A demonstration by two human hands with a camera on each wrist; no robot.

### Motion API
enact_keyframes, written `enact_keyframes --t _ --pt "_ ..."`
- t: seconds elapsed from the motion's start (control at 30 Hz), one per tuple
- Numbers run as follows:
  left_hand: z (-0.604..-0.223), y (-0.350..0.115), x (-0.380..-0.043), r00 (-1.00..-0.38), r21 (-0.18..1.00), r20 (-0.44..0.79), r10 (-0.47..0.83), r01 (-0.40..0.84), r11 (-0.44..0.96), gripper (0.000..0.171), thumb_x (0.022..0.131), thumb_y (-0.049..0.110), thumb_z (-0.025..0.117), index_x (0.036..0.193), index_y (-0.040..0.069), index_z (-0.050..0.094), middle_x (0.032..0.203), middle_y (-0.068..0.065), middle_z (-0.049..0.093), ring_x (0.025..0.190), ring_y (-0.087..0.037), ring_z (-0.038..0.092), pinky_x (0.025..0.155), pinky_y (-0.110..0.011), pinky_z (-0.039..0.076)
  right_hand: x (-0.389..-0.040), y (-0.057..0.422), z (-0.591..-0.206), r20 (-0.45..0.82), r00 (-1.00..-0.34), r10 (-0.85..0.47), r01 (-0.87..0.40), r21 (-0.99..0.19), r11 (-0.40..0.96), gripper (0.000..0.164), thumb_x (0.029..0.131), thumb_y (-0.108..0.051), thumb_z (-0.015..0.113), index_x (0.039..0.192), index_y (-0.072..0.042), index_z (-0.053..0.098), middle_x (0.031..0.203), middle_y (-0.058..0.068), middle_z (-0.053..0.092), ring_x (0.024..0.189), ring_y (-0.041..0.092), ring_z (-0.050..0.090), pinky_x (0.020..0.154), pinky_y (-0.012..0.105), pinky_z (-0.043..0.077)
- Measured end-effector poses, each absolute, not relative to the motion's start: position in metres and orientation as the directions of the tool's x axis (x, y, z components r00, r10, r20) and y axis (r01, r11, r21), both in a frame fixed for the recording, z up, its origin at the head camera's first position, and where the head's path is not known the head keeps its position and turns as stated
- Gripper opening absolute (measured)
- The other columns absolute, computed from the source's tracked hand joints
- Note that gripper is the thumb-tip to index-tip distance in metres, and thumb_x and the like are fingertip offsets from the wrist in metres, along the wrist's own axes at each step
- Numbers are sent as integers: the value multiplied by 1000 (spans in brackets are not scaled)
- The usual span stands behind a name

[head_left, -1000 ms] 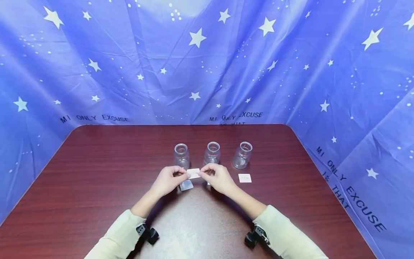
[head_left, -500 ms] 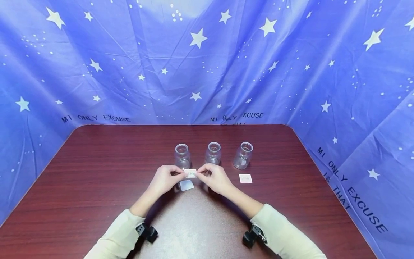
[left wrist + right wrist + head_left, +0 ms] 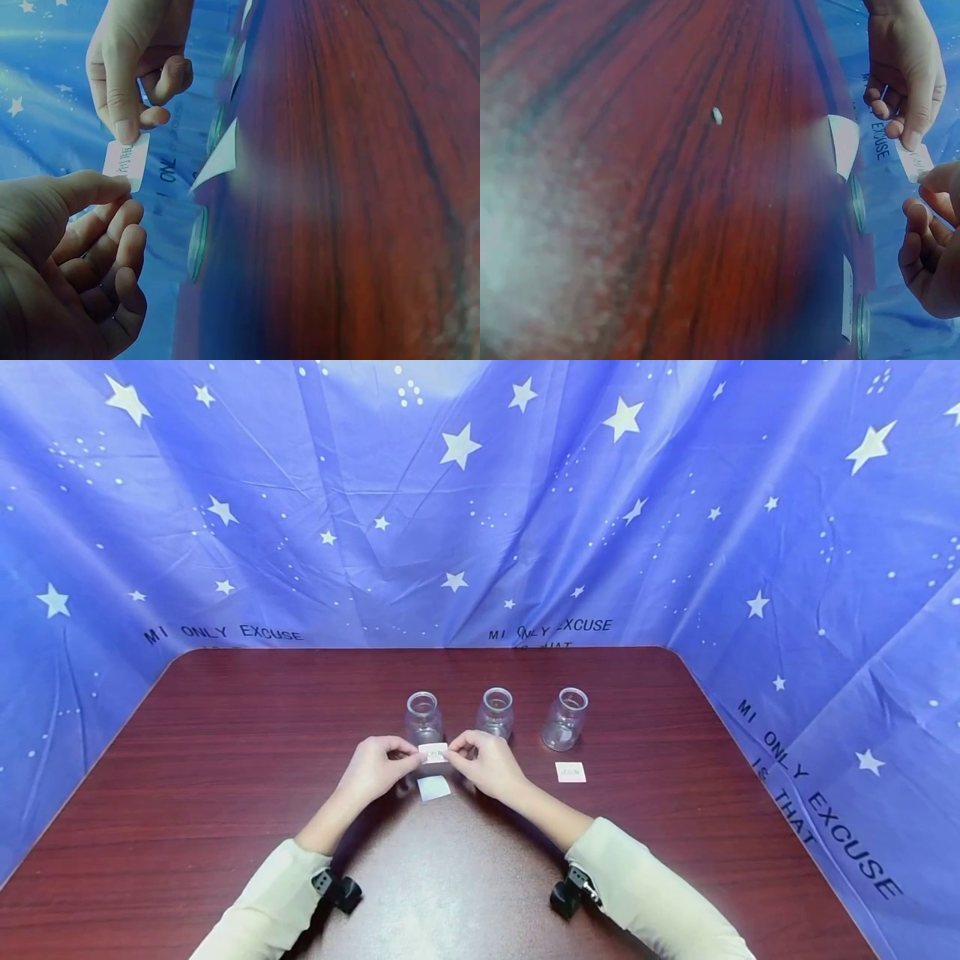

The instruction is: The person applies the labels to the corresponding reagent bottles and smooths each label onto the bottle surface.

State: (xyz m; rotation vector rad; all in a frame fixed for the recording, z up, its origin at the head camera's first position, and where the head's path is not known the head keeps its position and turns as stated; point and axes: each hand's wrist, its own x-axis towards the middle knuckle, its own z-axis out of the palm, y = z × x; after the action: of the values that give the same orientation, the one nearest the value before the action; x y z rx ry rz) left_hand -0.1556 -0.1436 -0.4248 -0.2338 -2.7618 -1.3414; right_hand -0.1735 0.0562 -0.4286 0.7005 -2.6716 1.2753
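A small white paper label (image 3: 433, 753) with dark writing is stretched between my hands. My left hand (image 3: 372, 770) pinches its left edge between thumb and index finger; the right hand (image 3: 487, 768) pinches the opposite edge. In the left wrist view the label (image 3: 126, 161) shows its written face, and the left hand's other fingers curl loosely beneath. Right behind the label stands the left glass jar (image 3: 423, 717), open-topped, its lower part covered. A curled blank slip of paper (image 3: 433, 788) lies on the table just in front, its raised corner visible in both wrist views.
The middle glass jar (image 3: 497, 714) is partly hidden by my right hand, and a third jar (image 3: 565, 720) stands to its right. Before that one lies another written label (image 3: 570, 772). A tiny white bit (image 3: 717, 115) is on the dark red table (image 3: 225, 760). Starry blue cloth (image 3: 375, 485) surrounds it.
Both hands have carried the label a little left and away from me, up to the left jar. Its writing has turned into view. Jars and slip stay put.
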Motion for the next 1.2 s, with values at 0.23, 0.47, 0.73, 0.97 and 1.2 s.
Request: enact_keyframes --t 0.23,0.47,0.73,0.97,1.2 --pt "-427 -146 -161 -987 761 136 91 163 628 12 79 17 71 83 6 72 74 -5 71 61 -4 59 61 -19 47 -183 49 -434 282 -890 -358 -445 -704 553 7 83 -15 67 80 -9 67 69 1 65 60 3 53 57 14 44" --pt "-429 -147 -164 -990 757 119 79 142 638 13 80 19 71 84 7 72 74 -3 71 62 -4 58 63 -21 47 -188 48 -437 261 -903 -341 -421 -698 579 7 84 -16 66 81 -10 67 70 0 65 61 4 53 57 15 44" --pt "-433 -149 -168 -996 797 62 71 92 597 16 82 20 70 86 5 71 71 -10 71 55 -15 65 51 -21 46 -190 45 -442 268 -906 -328 -419 -681 601 7 84 -19 66 81 -12 67 70 -2 65 63 4 54 59 15 44" --pt "-435 -150 -169 -996 794 54 67 84 603 16 82 22 69 85 6 70 70 -9 71 54 -16 65 51 -22 45 -190 43 -445 265 -916 -300 -398 -682 614 8 84 -21 66 80 -14 68 70 -3 64 64 4 54 61 16 43" --pt "-435 -150 -169 -997 808 23 67 58 586 17 83 23 68 85 6 70 71 -10 71 55 -17 65 50 -23 46 -190 42 -444 270 -916 -297 -400 -681 614 9 84 -22 67 81 -13 68 70 -3 64 64 4 54 60 15 43"
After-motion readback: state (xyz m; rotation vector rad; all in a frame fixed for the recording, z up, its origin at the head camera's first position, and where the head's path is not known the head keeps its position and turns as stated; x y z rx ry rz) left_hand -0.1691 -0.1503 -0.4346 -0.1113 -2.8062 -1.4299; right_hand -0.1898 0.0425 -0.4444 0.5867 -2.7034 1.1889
